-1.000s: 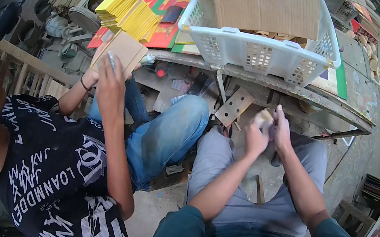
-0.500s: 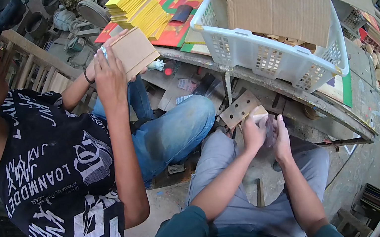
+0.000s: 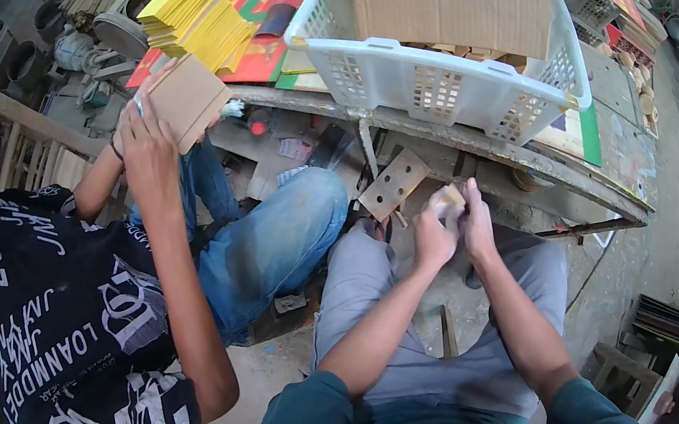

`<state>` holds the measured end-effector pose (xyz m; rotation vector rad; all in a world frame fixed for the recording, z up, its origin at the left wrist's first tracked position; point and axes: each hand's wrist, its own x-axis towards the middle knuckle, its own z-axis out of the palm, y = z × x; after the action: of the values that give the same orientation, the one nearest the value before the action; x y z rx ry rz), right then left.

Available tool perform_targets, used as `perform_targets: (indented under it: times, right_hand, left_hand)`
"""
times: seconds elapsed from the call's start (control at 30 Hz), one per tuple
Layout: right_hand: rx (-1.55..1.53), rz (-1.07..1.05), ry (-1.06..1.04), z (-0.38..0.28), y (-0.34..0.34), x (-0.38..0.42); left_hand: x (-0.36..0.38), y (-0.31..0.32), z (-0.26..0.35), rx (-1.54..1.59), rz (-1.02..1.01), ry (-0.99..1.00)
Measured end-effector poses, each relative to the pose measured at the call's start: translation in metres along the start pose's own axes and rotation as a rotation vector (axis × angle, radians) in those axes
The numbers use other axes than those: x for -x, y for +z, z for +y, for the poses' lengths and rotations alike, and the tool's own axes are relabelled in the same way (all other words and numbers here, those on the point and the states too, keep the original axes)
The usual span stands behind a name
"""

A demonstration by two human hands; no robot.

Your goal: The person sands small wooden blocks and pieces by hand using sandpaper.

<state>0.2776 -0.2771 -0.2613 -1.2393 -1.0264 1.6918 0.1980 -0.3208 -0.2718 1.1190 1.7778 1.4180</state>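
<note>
left grip [image 3: 434,237] on block [image 3: 451,196], near table edge [image 3: 481,148]

White capitals "JM" and "LOANMDDE" [image 3: 48,361] across a black shirt [image 3: 75,323]; smaller print [image 3: 71,380] beneath, illegible

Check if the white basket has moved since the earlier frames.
No. The white basket keeps its place relative to the yellow stack and table edge; the whole view shifts with the head camera.
</note>
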Motion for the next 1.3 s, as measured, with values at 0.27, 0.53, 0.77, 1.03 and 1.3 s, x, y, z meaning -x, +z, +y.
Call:
perform_targets:
  times: [0.27,0.53,0.77,1.03,1.3]
  right_hand:
    - [0.343,0.03,-0.122,-0.01,0.005,-0.002]
    - [0.556,-0.13,0.005,-0.037,0.004,0.004]
    - [0.534,-0.029,-0.306,-0.007,0.013,0.021]
    - [0.542,-0.064,-0.357,-0.015,0.02,0.033]
    - [0.452,-0.069,-0.203,-0.012,0.015,0.024]
  left_hand:
    - [-0.001,0.005,-0.011,-0.021,0.06,-0.05]
    - [-0.002,-0.002,-0.005,0.14,-0.007,-0.056]
    - [-0.017,-0.006,-0.019,0.183,0.081,-0.158]
    - [-0.016,-0.009,-0.009,0.176,0.066,-0.141]
    - [-0.016,-0.005,-0.017,0.26,0.062,-0.097]
